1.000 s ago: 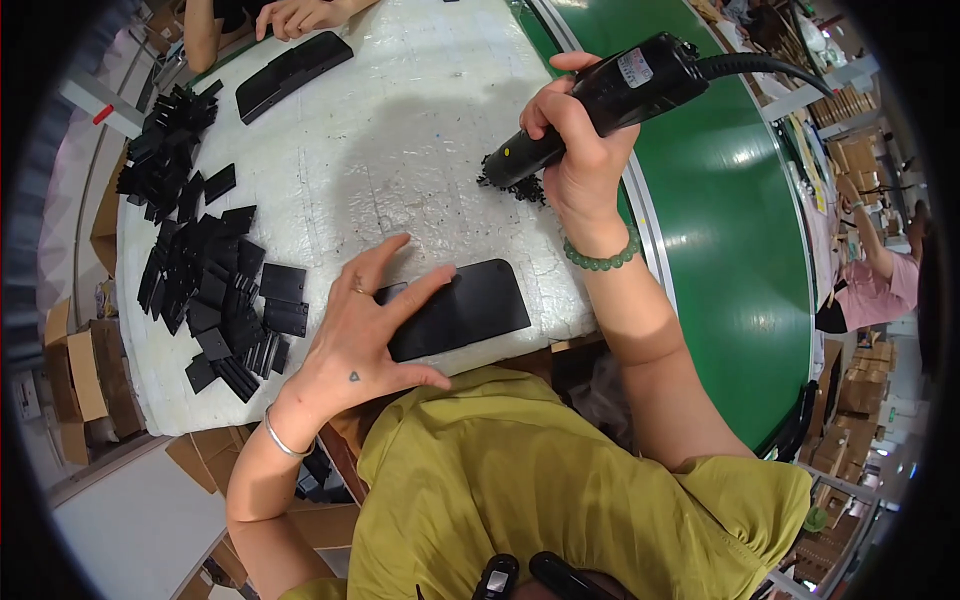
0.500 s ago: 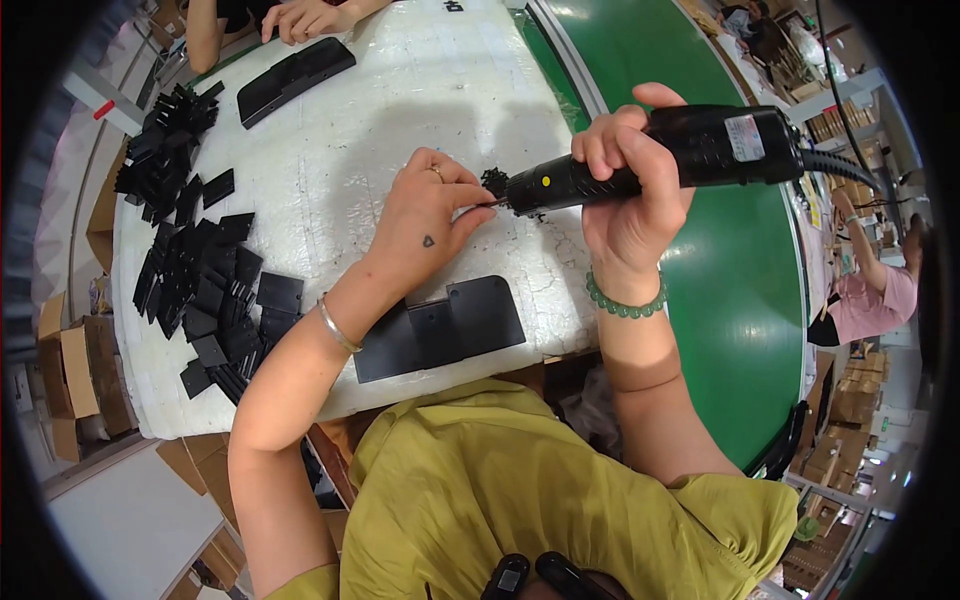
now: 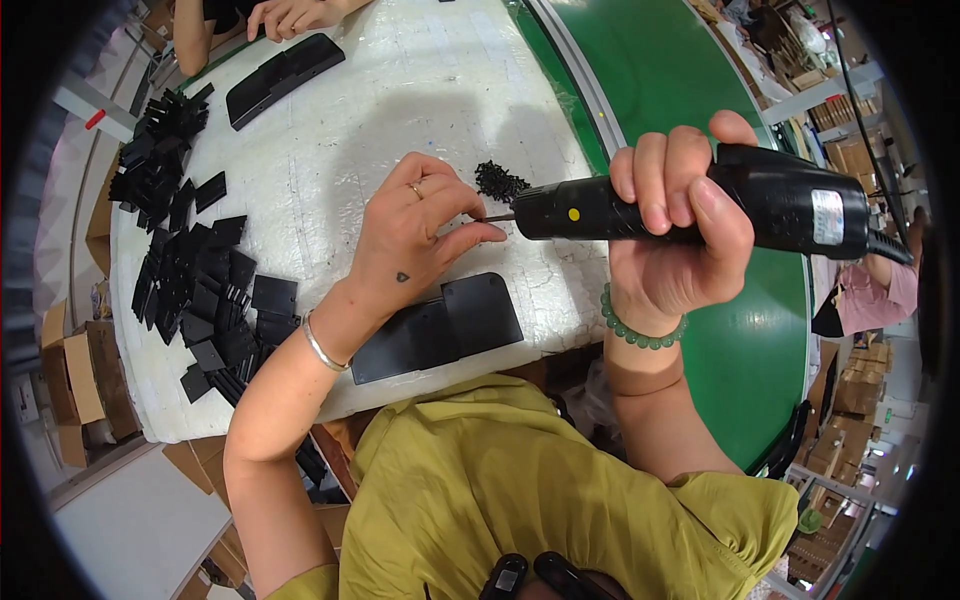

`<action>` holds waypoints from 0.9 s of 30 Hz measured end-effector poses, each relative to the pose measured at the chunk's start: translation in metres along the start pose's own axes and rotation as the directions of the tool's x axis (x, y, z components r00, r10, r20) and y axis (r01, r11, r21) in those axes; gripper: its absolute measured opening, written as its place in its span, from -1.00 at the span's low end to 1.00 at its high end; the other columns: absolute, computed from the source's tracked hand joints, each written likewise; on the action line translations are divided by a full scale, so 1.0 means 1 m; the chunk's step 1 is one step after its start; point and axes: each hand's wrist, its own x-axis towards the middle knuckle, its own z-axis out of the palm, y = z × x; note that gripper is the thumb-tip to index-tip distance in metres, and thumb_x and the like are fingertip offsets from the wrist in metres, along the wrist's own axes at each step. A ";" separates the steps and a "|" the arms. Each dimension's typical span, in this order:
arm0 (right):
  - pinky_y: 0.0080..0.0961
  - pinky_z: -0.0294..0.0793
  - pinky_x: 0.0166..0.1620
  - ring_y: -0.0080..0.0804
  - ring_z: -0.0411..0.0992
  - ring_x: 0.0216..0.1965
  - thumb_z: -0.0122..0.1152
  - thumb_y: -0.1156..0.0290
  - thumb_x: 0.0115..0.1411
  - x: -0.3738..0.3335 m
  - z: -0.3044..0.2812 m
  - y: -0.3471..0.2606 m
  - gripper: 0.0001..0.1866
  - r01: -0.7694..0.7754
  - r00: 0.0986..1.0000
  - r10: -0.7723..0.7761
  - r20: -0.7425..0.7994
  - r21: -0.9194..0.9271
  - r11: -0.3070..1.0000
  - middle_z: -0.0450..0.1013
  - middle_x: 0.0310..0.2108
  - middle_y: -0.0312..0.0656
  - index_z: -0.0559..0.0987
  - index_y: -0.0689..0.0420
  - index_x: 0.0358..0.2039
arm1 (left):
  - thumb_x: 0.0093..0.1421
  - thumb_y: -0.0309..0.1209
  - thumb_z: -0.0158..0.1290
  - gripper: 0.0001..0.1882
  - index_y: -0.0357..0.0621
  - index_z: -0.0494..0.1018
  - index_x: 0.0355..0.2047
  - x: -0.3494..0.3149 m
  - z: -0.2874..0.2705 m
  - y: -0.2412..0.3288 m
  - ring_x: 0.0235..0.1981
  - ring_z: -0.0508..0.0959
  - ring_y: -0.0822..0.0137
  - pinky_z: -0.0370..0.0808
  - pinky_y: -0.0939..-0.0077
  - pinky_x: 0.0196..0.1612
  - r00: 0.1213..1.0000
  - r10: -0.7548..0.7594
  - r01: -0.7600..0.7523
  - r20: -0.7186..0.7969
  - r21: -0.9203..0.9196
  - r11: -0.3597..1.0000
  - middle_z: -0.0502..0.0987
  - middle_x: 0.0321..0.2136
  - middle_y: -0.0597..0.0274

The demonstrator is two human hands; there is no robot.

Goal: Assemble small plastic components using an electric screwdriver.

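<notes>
My right hand point(image 3: 680, 225) is wrapped around a black electric screwdriver point(image 3: 785, 200) held almost level, its bit pointing left. The thumb and fingers of my left hand point(image 3: 420, 215) pinch together at the tip of the thin bit point(image 3: 497, 218); whatever small thing is between them is hidden. Just beyond the bit lies a little heap of small black screws point(image 3: 500, 181) on the white padded table point(image 3: 400, 110). Nearer me, partly behind my left wrist, a flat black plastic panel point(image 3: 480, 310) rests near the table's front edge.
Black flat pieces point(image 3: 215, 290) are piled along the table's left side. At the far end another person's hand point(image 3: 295, 15) is near a second black panel point(image 3: 285, 80). A green belt surface point(image 3: 740, 380) with a metal rail point(image 3: 575, 70) runs along the right. Cardboard boxes point(image 3: 90, 380) stand at left.
The screwdriver has moved right and toward me, off the screw heap, which now shows more fully. My left hand has shifted slightly left, still pinching at the bit's tip.
</notes>
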 end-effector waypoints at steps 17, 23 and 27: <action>-0.59 0.22 -0.44 -0.62 0.14 -0.67 -0.02 0.46 0.00 -0.038 0.048 -0.006 -0.58 -0.221 0.928 0.261 0.265 -0.173 0.960 0.18 -0.68 -0.42 0.26 0.11 -0.06 | -0.03 0.03 0.17 -0.27 -0.24 0.33 0.02 -0.064 -0.071 0.030 -0.18 0.43 -0.01 0.37 0.28 -0.14 0.833 -0.494 0.485 0.247 0.102 0.869 0.50 -0.30 -0.05; -0.56 0.22 -0.48 -0.59 0.15 -0.68 0.02 0.44 0.02 -0.038 0.057 0.009 -0.62 -0.244 0.878 0.353 0.323 -0.334 0.911 0.18 -0.69 -0.38 0.27 0.15 -0.10 | 0.00 -0.22 0.19 -0.59 -0.20 0.46 -0.19 -0.071 -0.056 0.035 -0.29 0.49 -0.01 0.39 0.27 -0.23 0.730 -0.518 0.503 0.446 0.163 0.849 0.52 -0.35 -0.03; -0.56 0.23 -0.52 -0.59 0.14 -0.70 0.01 0.48 0.01 -0.042 0.057 0.018 -0.66 -0.224 0.871 0.347 0.349 -0.347 0.911 0.20 -0.69 -0.36 0.27 0.15 -0.15 | -0.01 -0.17 0.18 -0.64 -0.17 0.48 -0.30 -0.079 -0.045 0.025 -0.37 0.49 0.02 0.39 0.23 -0.27 0.764 -0.478 0.535 0.434 -0.011 0.845 0.50 -0.51 0.01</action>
